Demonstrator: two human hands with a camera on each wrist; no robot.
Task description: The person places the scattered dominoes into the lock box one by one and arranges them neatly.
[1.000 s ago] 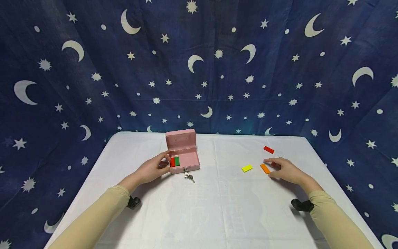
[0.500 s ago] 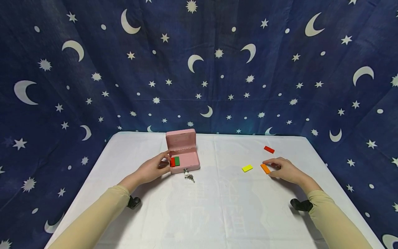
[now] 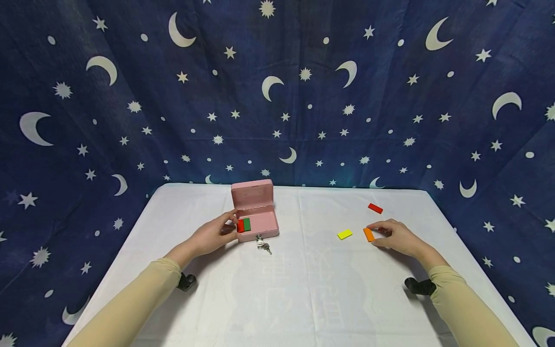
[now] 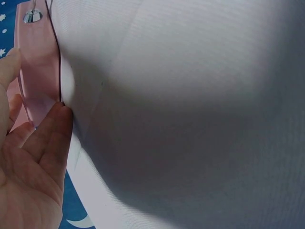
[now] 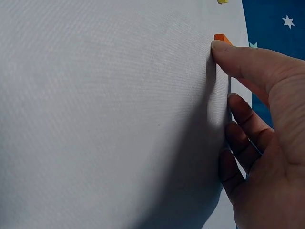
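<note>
A pink metal cash box (image 3: 265, 222) stands on the table with its lid up. My left hand (image 3: 212, 235) holds its left end, with fingers at the side wall in the left wrist view. Inside, at the left, lie a red domino block (image 3: 240, 226) and a green one (image 3: 246, 224), side by side. My right hand (image 3: 398, 237) pinches an orange domino block (image 3: 368, 234) between thumb and finger at its right side. In the right wrist view the thumb (image 5: 238, 59) covers much of that orange block.
A yellow domino block (image 3: 344, 234) lies left of my right hand. Behind that hand lies another red block (image 3: 375, 208). A padlock (image 3: 259, 243) with keys (image 3: 266, 248) hangs at the box's front. A starry dark blue curtain (image 3: 303, 120) surrounds the white table (image 3: 286, 299).
The fingers of my right hand have closed in on the orange block, which has turned slightly and shifted a little left. My left hand and the box have stayed put.
</note>
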